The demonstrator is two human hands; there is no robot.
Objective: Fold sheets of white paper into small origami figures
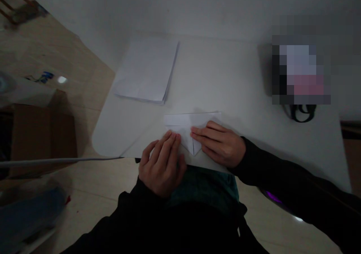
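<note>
One folded sheet of white paper [186, 126] lies at the near edge of our white table [225, 77], its point toward us. We press it flat from both sides: our left hand [162, 163] with fingers together on its left flap, our right hand [221, 143] with fingers stretched flat on its right. A stack of white paper [148, 71] sits farther back to the left.

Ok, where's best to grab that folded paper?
Probably the pointed tip of the folded paper, pinched from the near side. It lies flat on the table, so its far edge offers no lip, while the tip sits by the table's near edge, bare between the left hand and right hand.
</note>
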